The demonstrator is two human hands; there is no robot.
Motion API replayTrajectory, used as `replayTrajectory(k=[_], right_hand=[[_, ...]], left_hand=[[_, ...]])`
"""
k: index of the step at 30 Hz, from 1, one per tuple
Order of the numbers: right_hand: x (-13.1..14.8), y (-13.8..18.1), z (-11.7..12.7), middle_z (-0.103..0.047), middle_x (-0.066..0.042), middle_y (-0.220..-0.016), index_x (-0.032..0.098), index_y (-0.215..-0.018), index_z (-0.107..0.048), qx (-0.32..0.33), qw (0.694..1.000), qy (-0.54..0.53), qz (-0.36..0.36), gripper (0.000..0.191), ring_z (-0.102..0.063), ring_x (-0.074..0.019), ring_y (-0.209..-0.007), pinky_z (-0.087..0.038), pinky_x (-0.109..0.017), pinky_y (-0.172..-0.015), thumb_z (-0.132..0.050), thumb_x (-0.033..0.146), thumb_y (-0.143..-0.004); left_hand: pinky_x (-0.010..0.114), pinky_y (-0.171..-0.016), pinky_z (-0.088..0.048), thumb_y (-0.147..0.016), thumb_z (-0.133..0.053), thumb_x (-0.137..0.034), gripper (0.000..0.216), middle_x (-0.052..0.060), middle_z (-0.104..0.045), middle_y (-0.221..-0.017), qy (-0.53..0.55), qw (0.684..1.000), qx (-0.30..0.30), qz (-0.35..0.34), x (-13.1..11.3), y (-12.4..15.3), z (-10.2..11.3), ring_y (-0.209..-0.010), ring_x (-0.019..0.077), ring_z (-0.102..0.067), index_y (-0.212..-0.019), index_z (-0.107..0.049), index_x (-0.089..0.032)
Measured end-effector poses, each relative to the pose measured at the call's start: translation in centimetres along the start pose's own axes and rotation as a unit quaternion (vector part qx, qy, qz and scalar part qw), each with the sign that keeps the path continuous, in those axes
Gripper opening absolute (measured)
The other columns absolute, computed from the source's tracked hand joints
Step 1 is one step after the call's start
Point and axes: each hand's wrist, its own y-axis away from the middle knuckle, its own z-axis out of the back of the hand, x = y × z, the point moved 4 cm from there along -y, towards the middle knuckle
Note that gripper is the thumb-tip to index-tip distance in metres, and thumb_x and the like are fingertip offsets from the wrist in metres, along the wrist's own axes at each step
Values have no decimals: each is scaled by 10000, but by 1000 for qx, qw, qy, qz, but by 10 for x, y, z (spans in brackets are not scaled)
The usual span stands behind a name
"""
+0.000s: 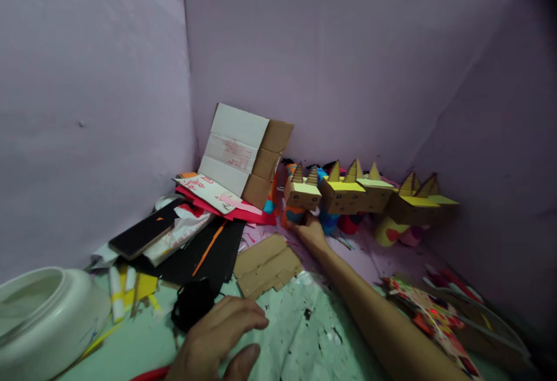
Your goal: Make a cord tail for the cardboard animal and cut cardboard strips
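My right hand (311, 231) reaches to the back and is closed at the lower part of an orange cardboard animal figure (303, 196); some of its fingers are hidden. That figure has a box-shaped head with drawn eyes and pointed striped ears. To its right stand several similar figures, among them one on a blue tube (328, 221) and one on a yellow tube (387, 231). My left hand (221, 334) hovers low in front, fingers apart and holding nothing, close to a black crumpled item (194, 304).
Flattened cardboard (232, 152) leans on the back wall. Left of centre lie a dark phone-like slab (143, 229), black paper (221, 247) and coloured sheets. A white jar (82, 305) stands front left. Brown cardboard (267, 265) lies mid-table; colourful scraps (429, 305) are at right.
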Motion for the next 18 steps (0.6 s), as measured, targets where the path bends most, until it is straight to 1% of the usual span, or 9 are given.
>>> replayTrajectory(k=[2,5,8,9,11,13,15,16,18], right_hand=[[3,2,2,-687,-84,-908,161,-870,-569,13,1000,8,-7,349,-636,-249,-842,-492,-380,-777,-663,220,-539],[6,9,8,-682,-91,-939,158,-902,-580,24,999,29,-23,383,-628,-258,-868,-474,-407,-806,-668,198,-531],[14,30,24,-653,-138,-1013,142,-941,-594,18,997,60,-43,429,-588,-311,-962,-416,-474,-868,-680,219,-527],[20,41,31,-631,-162,-1058,130,-972,-591,15,996,73,-47,478,-560,-334,-1009,-391,-492,-891,-692,225,-514],[39,66,48,-579,-169,-1153,134,-1072,-561,11,990,139,-17,569,-517,-338,-1076,-368,-484,-919,-690,254,-531],[65,96,63,-591,-135,-1139,169,-1079,-571,25,975,212,65,512,-526,-309,-1068,-387,-450,-910,-658,300,-591],[87,125,74,-622,-103,-1085,196,-1044,-595,72,963,231,117,426,-560,-286,-1021,-422,-426,-877,-619,336,-641],[95,138,79,-629,-92,-1073,208,-1032,-601,85,961,229,127,397,-573,-274,-1000,-434,-415,-865,-603,353,-662],[102,160,88,-647,-80,-1033,221,-992,-618,86,963,219,130,336,-596,-256,-956,-455,-397,-838,-575,366,-693]], left_hand=[[220,-748,-508,-764,-499,-138,226,22,-664,-938,-15,999,-8,31,-1,-2,10,-869,144,-618,-937,-602,-241],[249,-772,-501,-777,-528,-239,171,8,-667,-951,-67,990,-55,112,6,-5,39,-890,160,-612,-917,-624,-258],[249,-714,-500,-762,-539,-355,191,-7,-678,-895,-109,965,-109,213,16,-7,76,-794,162,-618,-891,-641,-255],[234,-667,-494,-757,-534,-375,196,-13,-679,-833,-115,960,-101,236,18,-7,85,-738,154,-612,-855,-645,-246],[209,-584,-462,-762,-507,-393,213,-23,-652,-696,-125,956,-14,264,17,-5,92,-642,136,-582,-740,-636,-225],[208,-537,-426,-767,-484,-384,247,-24,-610,-609,-143,941,126,279,10,4,84,-583,129,-550,-637,-602,-210],[232,-537,-417,-748,-499,-364,209,-14,-609,-632,-183,912,228,288,-1,19,71,-593,145,-551,-644,-597,-211],[252,-557,-426,-733,-513,-351,169,-2,-624,-689,-211,901,247,287,-6,26,65,-628,163,-565,-707,-613,-217],[317,-660,-452,-722,-516,-316,262,51,-628,-917,-277,897,217,267,-13,32,54,-798,217,-584,-949,-609,-224]])
